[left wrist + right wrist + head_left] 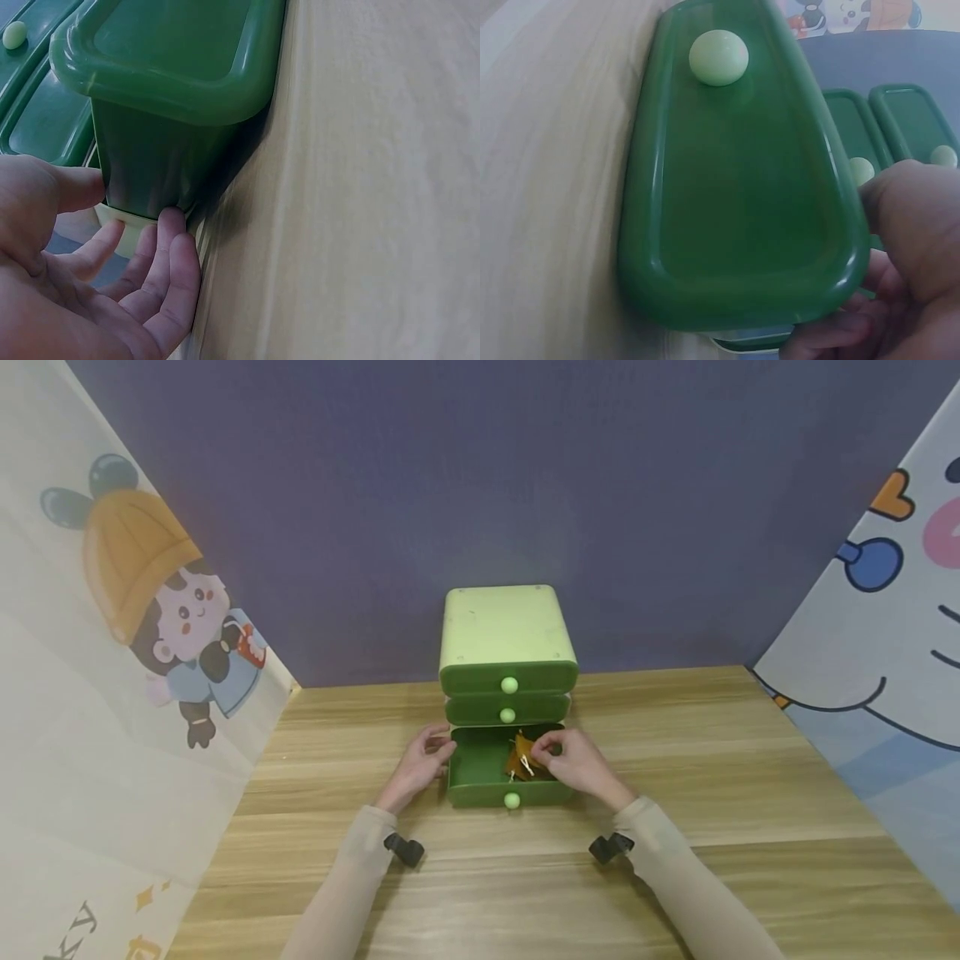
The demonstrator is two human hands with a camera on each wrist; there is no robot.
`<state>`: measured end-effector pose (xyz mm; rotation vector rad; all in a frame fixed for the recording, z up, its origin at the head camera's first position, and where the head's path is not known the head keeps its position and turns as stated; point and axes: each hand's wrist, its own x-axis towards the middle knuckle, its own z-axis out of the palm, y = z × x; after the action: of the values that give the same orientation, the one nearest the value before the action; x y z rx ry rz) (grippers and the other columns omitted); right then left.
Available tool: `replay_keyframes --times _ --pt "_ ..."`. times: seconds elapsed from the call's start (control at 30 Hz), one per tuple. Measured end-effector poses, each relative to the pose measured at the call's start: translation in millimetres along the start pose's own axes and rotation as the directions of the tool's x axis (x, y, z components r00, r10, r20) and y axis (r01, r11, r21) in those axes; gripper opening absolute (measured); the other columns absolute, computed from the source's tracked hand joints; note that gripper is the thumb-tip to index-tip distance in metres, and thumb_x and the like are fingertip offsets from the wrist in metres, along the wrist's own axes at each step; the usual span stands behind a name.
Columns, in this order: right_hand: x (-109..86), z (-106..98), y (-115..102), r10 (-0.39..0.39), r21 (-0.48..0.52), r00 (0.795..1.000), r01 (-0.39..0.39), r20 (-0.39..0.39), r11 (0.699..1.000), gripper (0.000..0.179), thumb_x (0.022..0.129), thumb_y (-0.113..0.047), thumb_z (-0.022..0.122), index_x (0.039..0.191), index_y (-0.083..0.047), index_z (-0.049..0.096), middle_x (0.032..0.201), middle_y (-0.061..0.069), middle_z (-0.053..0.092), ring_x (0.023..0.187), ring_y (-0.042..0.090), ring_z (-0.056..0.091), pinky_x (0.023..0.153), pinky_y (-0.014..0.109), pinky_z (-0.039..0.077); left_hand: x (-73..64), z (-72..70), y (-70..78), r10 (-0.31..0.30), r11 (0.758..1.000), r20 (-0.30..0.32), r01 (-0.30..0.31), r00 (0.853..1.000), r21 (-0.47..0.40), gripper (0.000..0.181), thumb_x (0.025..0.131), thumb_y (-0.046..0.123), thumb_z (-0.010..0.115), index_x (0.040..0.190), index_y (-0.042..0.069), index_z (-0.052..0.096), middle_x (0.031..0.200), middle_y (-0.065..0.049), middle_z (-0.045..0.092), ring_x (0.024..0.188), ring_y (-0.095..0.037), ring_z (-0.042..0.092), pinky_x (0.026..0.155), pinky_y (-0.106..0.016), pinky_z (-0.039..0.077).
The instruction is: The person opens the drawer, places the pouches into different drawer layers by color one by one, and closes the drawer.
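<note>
A light-green desktop cabinet (502, 627) with dark-green drawers stands against the back wall, its bottom drawer (480, 795) pulled out. On the drawer's right side lies an orange-brown pouch-like thing (522, 748) with pale cords; whether it is one or several is unclear. My right hand (577, 764) reaches over the right rim and pinches its edge between thumb and fingers; the drawer front (742, 187) hides this in the right wrist view. At the left side, my left hand (418, 764) has its thumb by the drawer wall (142, 157) and loosely bent fingertips at the cabinet's pale edge (127, 238).
Two upper drawers, the top one (480, 681) and the middle one (472, 710), are closed, with round pale knobs. The cabinet stands on a wood-grain table (712, 760). Behind it rises a dark blue wall (375, 527), with cartoon-printed panels on both sides.
</note>
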<state>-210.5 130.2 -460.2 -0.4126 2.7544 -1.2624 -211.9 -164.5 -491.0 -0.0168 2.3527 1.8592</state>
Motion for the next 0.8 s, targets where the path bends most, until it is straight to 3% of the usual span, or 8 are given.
replay_keyframes --times 0.3,0.57,0.8 --pt "-1.1 0.9 1.3 -0.008 -0.002 1.0 0.007 -0.019 1.0 0.014 0.101 -0.019 0.073 0.103 -0.008 0.081 0.103 0.008 0.081 0.078 0.017 0.061 0.077 0.031 0.049 1.3 -0.9 -0.7 -0.006 1.0 0.001 0.006 1.0 -0.004 0.051 0.108 0.015 0.063 0.155 0.004 0.048 0.148 -0.029 0.055 0.116 -0.036 0.066 0.082 -0.031 0.06" --pt "-5.2 -0.3 0.4 -0.029 0.02 0.999 0.029 -0.033 0.999 0.015 0.101 -0.019 0.073 0.106 -0.008 0.081 0.105 0.009 0.081 0.068 0.013 0.057 0.075 0.031 0.05 1.2 -1.3 -3.3 0.0 1.0 0.001 0.0 1.0 -0.001 0.051 0.108 0.016 0.062 0.156 0.003 0.047 0.148 -0.03 0.054 0.117 -0.038 0.066 0.086 -0.035 0.061" --pt "-10.5 0.7 1.5 -0.068 0.039 0.994 0.071 -0.086 0.997 0.012 0.1 -0.016 0.074 0.105 -0.008 0.081 0.097 0.007 0.081 0.057 0.008 0.048 0.055 0.023 0.043 -1.5 -0.7 0.0 0.004 1.0 0.005 -0.004 1.0 -0.004 0.053 0.107 0.016 0.063 0.156 0.003 0.047 0.148 -0.03 0.054 0.12 -0.042 0.065 0.089 -0.042 0.062"
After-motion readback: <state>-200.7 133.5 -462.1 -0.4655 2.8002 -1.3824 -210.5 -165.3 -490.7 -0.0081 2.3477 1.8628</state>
